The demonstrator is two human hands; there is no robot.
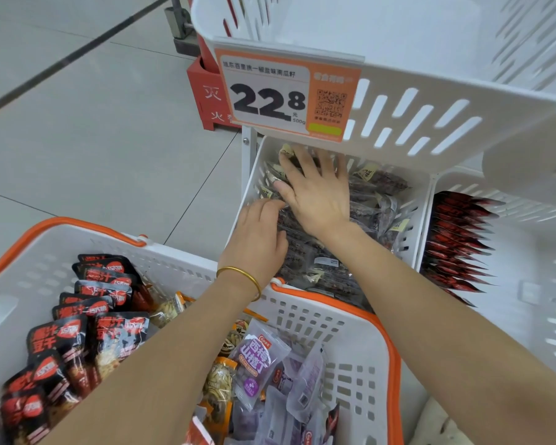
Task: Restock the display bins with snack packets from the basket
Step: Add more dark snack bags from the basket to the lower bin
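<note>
A white basket (363, 345) with an orange rim sits at the bottom left, full of snack packets: black-and-red ones (87, 319), purple ones (257, 358) and orange ones (219, 383). Beyond it a low white display bin (251, 187) holds clear packets of dark snacks (376, 203). My right hand (315, 191) lies flat with fingers spread on those packets at the bin's back left. My left hand (257, 239), with a gold bangle at the wrist, reaches over the bin's front left edge, its fingers bent down onto the packets; whether it holds one is hidden.
An upper white bin (430, 101) with an orange price tag (286, 94) overhangs the lower bin. To the right another white bin (527, 284) holds a row of black-and-red packets (456, 245). A red stand (209, 91) sits on the tiled floor (93, 123) at the left.
</note>
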